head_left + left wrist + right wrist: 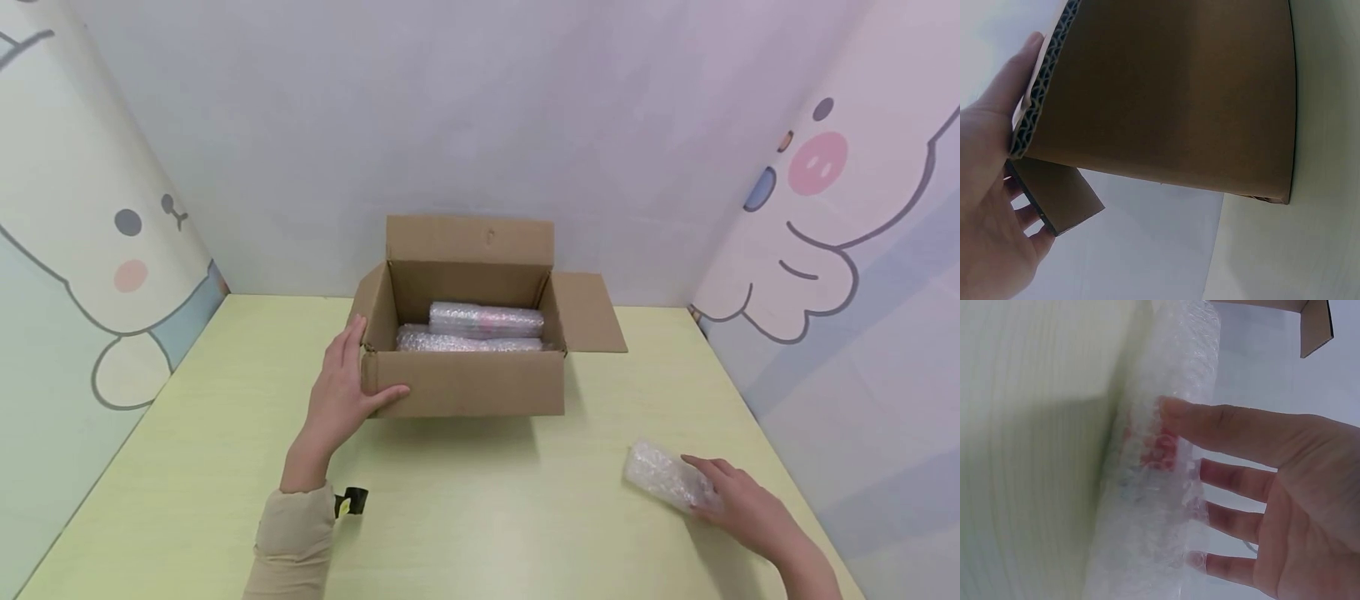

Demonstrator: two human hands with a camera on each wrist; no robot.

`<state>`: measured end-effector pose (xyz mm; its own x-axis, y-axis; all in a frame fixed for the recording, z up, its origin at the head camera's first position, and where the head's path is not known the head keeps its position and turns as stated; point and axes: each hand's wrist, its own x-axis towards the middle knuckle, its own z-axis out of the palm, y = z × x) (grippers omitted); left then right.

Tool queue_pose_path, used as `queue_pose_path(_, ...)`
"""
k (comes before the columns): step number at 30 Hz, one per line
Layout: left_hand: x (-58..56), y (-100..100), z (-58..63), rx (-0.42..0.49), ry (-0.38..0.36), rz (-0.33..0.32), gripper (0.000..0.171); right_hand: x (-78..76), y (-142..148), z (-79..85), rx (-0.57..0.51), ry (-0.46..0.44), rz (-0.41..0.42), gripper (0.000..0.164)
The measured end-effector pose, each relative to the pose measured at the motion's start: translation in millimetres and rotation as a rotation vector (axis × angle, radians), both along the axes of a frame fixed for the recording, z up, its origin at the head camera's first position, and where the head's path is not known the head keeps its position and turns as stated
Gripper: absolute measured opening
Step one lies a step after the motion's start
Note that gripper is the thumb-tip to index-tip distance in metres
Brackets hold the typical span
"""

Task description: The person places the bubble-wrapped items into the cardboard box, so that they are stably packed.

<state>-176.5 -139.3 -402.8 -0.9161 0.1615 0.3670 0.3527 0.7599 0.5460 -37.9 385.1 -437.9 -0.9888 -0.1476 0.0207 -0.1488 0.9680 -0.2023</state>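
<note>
An open cardboard box (480, 385) stands at the middle of the table with its flaps spread outward. My left hand (341, 387) grips its near left corner, the thumb over the front flap and the fingers against the left flap (1060, 194). Inside lie bubble-wrapped rolls (487, 320), partly hidden by the box's front. To the right, my right hand (746, 504) holds another bubble-wrapped roll (663, 475) between thumb and fingers. Something red shows through its wrap (1160, 450) in the right wrist view. That roll lies low, close over the table.
The pale yellow table (480, 533) runs back to a plain wall, with cartoon-printed walls on both sides. The box's right flap (588, 312) juts out over the table. A black strap end (351, 502) sticks out by my left cuff.
</note>
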Motion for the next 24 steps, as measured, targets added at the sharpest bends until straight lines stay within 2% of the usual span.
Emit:
queue_pose_path(15,0.2,1,1.4,-0.004,-0.016,0.004,0.119,-2.8,4,-8.0,0.015,0.059,0.019,0.066)
queue_pose_path(20,1.0,1,2.0,-0.004,-0.018,0.002,0.119,-3.5,7,2.3,0.009,0.059,0.012,0.068)
queue_pose_path(24,1.2,1,2.2,-0.006,-0.019,0.004,0.119,-8.9,9,18.5,0.016,0.097,0.038,0.069)
